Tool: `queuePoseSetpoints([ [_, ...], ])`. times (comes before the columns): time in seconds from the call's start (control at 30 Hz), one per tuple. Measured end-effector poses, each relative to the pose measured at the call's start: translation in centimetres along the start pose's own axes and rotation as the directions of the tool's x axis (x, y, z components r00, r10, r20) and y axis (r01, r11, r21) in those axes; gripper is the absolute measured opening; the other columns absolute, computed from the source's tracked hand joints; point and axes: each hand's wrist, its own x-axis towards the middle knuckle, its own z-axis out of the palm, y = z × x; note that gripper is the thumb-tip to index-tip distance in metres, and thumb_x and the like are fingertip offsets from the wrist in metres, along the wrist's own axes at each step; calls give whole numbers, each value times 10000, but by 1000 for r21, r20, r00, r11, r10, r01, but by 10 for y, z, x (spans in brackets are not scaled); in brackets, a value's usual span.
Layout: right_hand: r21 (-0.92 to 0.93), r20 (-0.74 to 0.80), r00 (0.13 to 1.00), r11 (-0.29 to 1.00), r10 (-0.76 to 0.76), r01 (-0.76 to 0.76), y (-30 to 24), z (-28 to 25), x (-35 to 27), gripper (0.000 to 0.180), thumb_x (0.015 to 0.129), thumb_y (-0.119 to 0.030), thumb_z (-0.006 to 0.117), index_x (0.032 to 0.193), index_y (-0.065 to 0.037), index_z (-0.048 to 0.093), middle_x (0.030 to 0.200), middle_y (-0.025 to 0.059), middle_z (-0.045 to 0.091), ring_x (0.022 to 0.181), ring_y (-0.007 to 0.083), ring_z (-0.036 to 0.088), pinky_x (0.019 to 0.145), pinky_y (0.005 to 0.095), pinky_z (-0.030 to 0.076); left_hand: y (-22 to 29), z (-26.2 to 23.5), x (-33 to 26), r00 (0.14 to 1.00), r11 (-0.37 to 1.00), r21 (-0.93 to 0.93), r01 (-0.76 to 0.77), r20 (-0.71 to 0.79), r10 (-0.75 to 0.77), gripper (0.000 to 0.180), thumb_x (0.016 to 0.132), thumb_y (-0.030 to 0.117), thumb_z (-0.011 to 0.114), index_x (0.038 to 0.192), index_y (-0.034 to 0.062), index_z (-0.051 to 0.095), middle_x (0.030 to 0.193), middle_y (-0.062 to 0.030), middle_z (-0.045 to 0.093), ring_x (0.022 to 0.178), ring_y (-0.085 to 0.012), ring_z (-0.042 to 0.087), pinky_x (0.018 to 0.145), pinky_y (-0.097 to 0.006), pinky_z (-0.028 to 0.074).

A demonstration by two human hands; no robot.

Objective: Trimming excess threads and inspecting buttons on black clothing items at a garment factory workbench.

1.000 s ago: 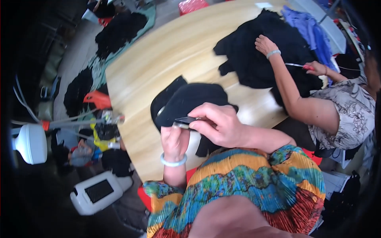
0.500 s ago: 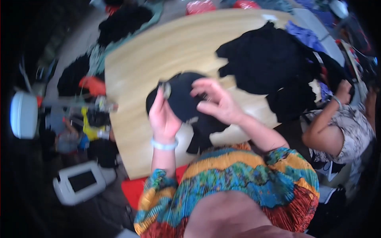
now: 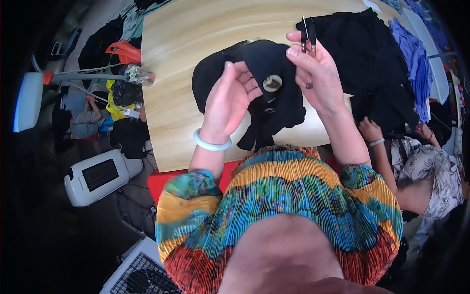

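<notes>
From my remote seat, I see the right hand pinching small snips between thumb and fingers, their two blades pointing upward and slightly apart. The left hand is loosely cupped, thumb well clear, fingertips against a raised flap of the black garment, which lies bunched on the near part of the bench.

My worry is a nick: those bared blades could catch cloth or the left fingers if the right wrist dips. With so light a touch, I judge the flap could slip too, and black fabric hides small details.

The bench is pale wood. A dark pile lies at its right, purple cloth beside it; a co-worker's hand rests near. Off the left edge I make out an orange bag and a white appliance.
</notes>
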Motion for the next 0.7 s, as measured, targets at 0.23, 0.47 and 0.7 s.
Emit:
queuePoseSetpoints([
  [0.23, -27, -28, 1000, 1000, 10, -11, 7, -1, 9, 274, 769, -63, 559, 1023, -19, 467, 664, -49, 491, 406, -17, 285, 375, 144, 222, -11, -9, -6, 1000, 979, 202, -13, 29, 7, 227, 841, 110, 470, 1043, 11, 495, 924, -47, 550, 840, -127, 527, 770, -290, 433],
  [0.47, -60, 3, 1000, 998, -5, 6, 11, 1, 15, 271, 763, -66, 576, 1003, 6, 472, 686, -31, 531, 410, -19, 311, 371, 146, 231, -11, -11, -6, 997, 999, 40, 27, 66, -29, 237, 847, 102, 441, 1056, 1, 484, 959, -66, 552, 854, -140, 538, 758, -287, 440],
  [0.7, -123, 47, 995, 989, 88, -81, 19, -5, 13, 240, 742, -104, 610, 938, -21, 498, 681, -42, 487, 490, -4, 360, 414, 144, 252, -4, 8, -12, 996, 939, -332, 89, 14, -90, 319, 860, 120, 395, 1138, -35, 380, 1038, -124, 514, 902, -207, 532, 765, -328, 454],
])
